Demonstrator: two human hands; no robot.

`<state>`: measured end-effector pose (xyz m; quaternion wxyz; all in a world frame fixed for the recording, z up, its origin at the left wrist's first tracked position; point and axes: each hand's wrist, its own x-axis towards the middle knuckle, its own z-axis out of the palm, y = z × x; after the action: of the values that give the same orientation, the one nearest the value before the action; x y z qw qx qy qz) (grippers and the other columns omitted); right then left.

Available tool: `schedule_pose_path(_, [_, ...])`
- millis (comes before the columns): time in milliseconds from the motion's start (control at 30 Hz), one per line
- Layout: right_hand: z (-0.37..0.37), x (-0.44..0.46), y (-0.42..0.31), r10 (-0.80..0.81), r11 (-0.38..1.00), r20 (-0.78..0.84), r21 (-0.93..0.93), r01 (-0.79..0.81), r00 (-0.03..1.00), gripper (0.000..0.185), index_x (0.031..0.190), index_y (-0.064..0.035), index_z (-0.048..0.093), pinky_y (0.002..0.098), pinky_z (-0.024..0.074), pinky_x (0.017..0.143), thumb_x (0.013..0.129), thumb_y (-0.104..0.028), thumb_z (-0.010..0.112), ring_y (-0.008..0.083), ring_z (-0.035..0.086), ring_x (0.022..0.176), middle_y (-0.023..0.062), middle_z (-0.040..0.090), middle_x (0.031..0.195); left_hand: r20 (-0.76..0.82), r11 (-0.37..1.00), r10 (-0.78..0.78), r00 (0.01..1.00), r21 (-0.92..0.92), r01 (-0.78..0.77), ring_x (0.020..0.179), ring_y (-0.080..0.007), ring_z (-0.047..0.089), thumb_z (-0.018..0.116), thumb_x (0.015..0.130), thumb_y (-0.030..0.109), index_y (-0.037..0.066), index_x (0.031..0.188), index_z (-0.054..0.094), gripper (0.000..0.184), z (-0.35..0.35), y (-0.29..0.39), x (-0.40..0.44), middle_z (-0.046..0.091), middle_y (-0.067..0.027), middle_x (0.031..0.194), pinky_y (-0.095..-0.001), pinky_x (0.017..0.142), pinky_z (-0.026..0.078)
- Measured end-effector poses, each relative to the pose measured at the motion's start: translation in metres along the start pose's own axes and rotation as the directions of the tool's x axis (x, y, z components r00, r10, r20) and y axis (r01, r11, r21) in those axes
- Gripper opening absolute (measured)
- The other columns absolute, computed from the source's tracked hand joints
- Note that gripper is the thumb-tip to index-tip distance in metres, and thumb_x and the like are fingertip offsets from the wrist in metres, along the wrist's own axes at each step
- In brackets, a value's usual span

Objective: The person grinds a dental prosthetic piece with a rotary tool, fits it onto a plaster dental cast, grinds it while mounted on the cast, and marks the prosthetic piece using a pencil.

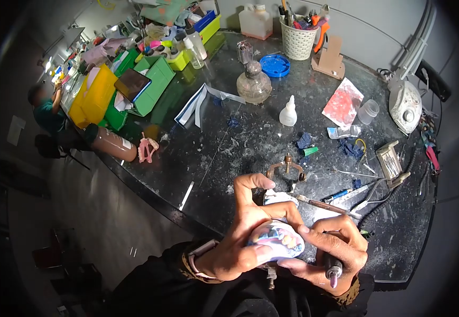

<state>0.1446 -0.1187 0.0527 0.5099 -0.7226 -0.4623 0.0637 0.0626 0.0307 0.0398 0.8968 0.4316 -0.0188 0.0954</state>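
Note:
A dental cast (275, 249) with teeth set along pink and blue wax is gripped between the thumb and fingers of my left hand (242, 224). My right hand (343, 243) is wrapped round a dark rotary handpiece (333, 267), its pinkish bit pointing down toward me. The thumb and index finger of that hand reach to the cast's right edge. The bit is apart from the teeth. Just beyond my fingers is a brass-coloured articulator frame (287, 168); a metal screw (271, 277) shows below the cast. Whether these join the cast is hidden by my hands.
On the black bench lie a wax knife (324, 204), pliers (372, 199), a dropper bottle (288, 112), a glass spirit burner (254, 84) and a blue lid (275, 65). Green and yellow bins (153, 84) stand left. Another person (49, 108) sits far left.

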Motion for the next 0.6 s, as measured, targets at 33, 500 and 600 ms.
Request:
schedule_pose_path(33, [0.0,0.0,0.0,-0.008,1.0,0.003,0.001,0.008,1.0,0.049,0.092,-0.004,0.067,0.0373,0.0476,0.076,0.05,-0.024,0.084,0.0163,0.057,0.069,0.0064,0.054,0.074,0.001,1.0,0.009,1.0,0.008,-0.009,0.084,-0.0163,0.045,0.053,0.069,0.017,0.004,0.117,0.004,0.069,0.0,-0.001,0.0,0.045,-0.0181,0.091,-0.0295,0.076,0.038])
schedule_pose_path(500, [0.004,-0.005,0.0,-0.169,0.983,-0.104,-0.087,0.161,0.98,0.026,0.086,-0.0061,0.068,0.0237,0.0452,0.052,0.063,-0.013,0.075,0.0124,0.057,0.061,0.0042,0.057,0.074,0.132,0.922,0.217,0.967,0.297,-0.248,0.072,-0.0184,0.048,0.055,0.072,0.012,0.019,0.121,0.003,0.072,-0.003,-0.02,-0.002,0.04,-0.0257,0.091,-0.0299,0.065,0.044])
schedule_pose_path(600, [0.005,-0.007,-0.001,-0.205,0.975,-0.11,-0.109,0.194,0.972,0.026,0.087,-0.0063,0.068,0.0236,0.0452,0.051,0.063,-0.013,0.076,0.0124,0.057,0.06,0.0041,0.058,0.073,0.189,0.931,0.203,0.961,0.268,-0.25,0.07,-0.0181,0.052,0.057,0.072,0.011,0.019,0.12,0.002,0.074,-0.003,-0.02,-0.002,0.046,-0.0278,0.088,-0.0301,0.064,0.045])
